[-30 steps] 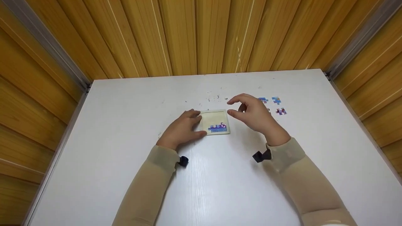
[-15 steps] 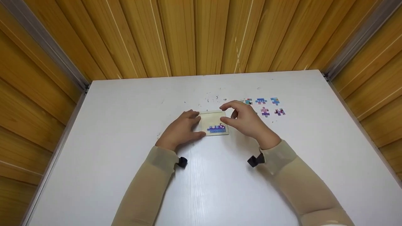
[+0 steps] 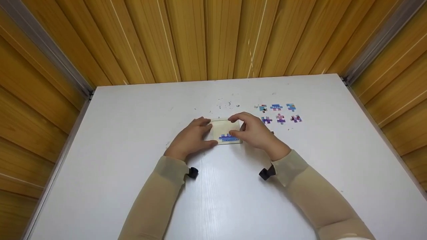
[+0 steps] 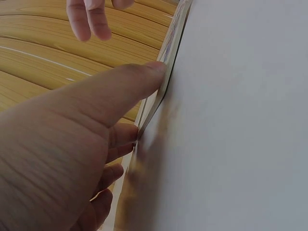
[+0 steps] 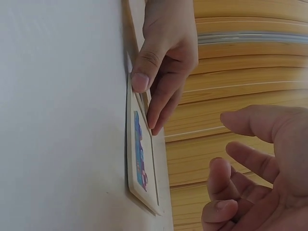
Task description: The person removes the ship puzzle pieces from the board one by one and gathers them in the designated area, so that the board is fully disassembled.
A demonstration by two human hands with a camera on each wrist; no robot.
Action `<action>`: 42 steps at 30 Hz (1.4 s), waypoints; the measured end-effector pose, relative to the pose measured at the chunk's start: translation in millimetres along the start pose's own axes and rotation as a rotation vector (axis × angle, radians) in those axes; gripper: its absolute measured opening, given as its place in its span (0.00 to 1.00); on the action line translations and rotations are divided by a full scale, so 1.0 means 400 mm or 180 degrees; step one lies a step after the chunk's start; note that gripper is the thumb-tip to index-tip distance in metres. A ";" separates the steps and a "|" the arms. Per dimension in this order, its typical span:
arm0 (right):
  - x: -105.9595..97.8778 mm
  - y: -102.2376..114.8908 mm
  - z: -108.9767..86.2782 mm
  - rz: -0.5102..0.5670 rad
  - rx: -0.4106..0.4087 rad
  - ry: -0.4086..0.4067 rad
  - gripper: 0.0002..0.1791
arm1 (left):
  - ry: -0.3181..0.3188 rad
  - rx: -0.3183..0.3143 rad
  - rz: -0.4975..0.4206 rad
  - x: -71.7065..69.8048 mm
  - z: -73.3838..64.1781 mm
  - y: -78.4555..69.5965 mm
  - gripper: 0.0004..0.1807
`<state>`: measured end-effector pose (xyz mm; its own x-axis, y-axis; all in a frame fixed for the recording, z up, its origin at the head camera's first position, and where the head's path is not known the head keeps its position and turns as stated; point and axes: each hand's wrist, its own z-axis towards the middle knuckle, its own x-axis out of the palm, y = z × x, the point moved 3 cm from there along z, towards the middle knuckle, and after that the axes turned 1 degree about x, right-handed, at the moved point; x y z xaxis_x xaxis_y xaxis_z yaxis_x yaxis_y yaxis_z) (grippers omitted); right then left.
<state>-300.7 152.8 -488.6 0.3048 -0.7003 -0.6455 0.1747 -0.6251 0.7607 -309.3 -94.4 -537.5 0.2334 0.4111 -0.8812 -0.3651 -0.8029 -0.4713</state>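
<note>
A square pale puzzle tray (image 3: 221, 127) lies on the white table, with joined blue and purple jigsaw pieces (image 3: 225, 138) along its lower part. My left hand (image 3: 190, 139) holds the tray's left side, its thumb at the near edge and its fingers along the left and far edges. In the left wrist view the thumb presses on the tray rim (image 4: 174, 60). Over the tray's right side hovers my right hand (image 3: 252, 131), thumb and index finger apart. The right wrist view shows nothing between that hand's loosely bent fingers (image 5: 257, 159).
Several loose jigsaw pieces (image 3: 276, 107) lie in two rows to the right of and beyond the tray. Small dark specks (image 3: 229, 103) dot the table (image 3: 143, 113) behind it. A yellow wood-slat wall (image 3: 193, 40) rises at the table's far edge.
My right hand has moved left and nearer, from beside the tray to over its right side, uncovering more of the loose pieces. The left hand stays on the tray.
</note>
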 end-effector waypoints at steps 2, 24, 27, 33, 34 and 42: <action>0.009 -0.006 0.002 -0.0022 -0.0026 0.0042 0.29 | -0.0009 0.0044 0.0001 0.000 -0.001 0.001 0.45; 0.082 -0.039 0.015 -0.0384 -0.0038 0.0337 0.36 | -0.0031 0.0135 0.0003 0.006 -0.001 0.006 0.45; 0.086 -0.039 0.015 -0.0457 -0.0072 0.0358 0.34 | -0.0031 0.0126 -0.0006 0.005 -0.001 0.008 0.45; 0.092 -0.042 0.015 -0.0714 -0.0210 0.0353 0.30 | -0.0009 0.0074 -0.0056 0.001 -0.004 0.005 0.46; 0.093 -0.041 0.015 -0.0735 -0.0228 0.0344 0.29 | -0.0004 0.0066 -0.0064 0.000 -0.004 0.004 0.46; 0.094 -0.031 0.013 -0.0726 -0.0205 0.0303 0.21 | -0.0010 0.0068 -0.0066 -0.002 -0.006 0.003 0.46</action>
<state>-296.2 132.6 -522.8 0.3370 -0.5061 -0.7939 0.3074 -0.7379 0.6009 -307.9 -96.7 -537.1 0.2383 0.4289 -0.8714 -0.3793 -0.7849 -0.4900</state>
